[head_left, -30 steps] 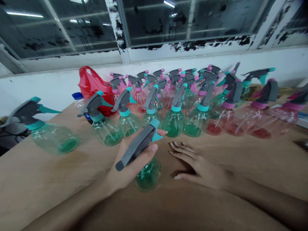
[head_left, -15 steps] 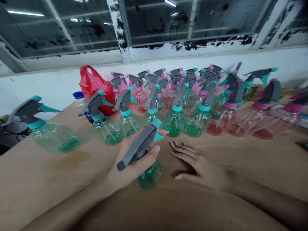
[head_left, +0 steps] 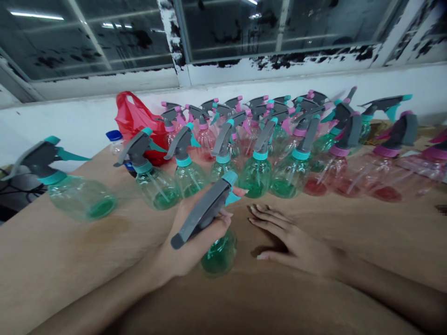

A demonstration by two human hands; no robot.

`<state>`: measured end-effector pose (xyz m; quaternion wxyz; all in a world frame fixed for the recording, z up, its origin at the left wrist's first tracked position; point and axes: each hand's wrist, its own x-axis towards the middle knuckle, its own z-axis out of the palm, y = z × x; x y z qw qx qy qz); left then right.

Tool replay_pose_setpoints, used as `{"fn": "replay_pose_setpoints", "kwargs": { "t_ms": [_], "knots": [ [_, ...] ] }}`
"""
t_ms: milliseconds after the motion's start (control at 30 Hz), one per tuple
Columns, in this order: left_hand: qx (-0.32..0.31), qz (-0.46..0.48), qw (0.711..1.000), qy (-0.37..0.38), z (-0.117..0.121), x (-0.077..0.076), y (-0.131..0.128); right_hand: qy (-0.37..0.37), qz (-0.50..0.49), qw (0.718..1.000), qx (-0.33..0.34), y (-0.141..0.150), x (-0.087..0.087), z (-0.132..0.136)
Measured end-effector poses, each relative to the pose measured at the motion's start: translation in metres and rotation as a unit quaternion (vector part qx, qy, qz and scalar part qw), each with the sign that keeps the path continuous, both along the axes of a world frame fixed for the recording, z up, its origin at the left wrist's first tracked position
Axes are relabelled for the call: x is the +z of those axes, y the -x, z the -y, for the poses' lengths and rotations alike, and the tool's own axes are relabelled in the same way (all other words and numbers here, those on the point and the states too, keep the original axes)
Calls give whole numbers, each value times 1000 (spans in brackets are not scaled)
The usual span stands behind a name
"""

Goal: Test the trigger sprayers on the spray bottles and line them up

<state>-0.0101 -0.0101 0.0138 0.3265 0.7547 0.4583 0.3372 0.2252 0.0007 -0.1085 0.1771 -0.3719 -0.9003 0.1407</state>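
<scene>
My left hand [head_left: 188,246] is wrapped around the neck of a green spray bottle [head_left: 219,255], below its grey trigger head with the turquoise nozzle. The head slants up and to the right, and the hand hides the collar. Flat on the table [head_left: 244,298], just right of that bottle, rests my right hand [head_left: 293,237], fingers apart and holding nothing. Directly beyond the hands stands a row of clear spray bottles, among them a green one [head_left: 256,179] with a turquoise collar and a pink one [head_left: 326,174] with a pink collar.
Several more pink and green spray bottles crowd behind the front row. One green spray bottle [head_left: 80,197] stands apart at the left. A red plastic bag [head_left: 134,118] and a blue-capped bottle [head_left: 115,142] are at the back left, before the white wall [head_left: 84,111] and windows.
The view has shifted very slightly. Both hands keep their places, the left still gripping the spray bottle and the right still flat on the table.
</scene>
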Motion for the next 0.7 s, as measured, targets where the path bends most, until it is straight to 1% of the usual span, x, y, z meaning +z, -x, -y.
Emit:
{"fn": "replay_pose_setpoints", "kwargs": {
  "t_ms": [200,300,500,700],
  "knots": [
    [-6,-29,999,42,-3,-7,10,2,11,1000,-3,-1,-1,0],
    [-4,-29,998,54,-3,-6,11,-1,12,1000,-2,-1,0,0],
    [19,-39,999,9,0,0,2,-5,16,1000,3,-1,0,0],
    [41,-52,998,12,2,-1,1,-3,-7,1000,8,-1,1,-1]
  ]
}}
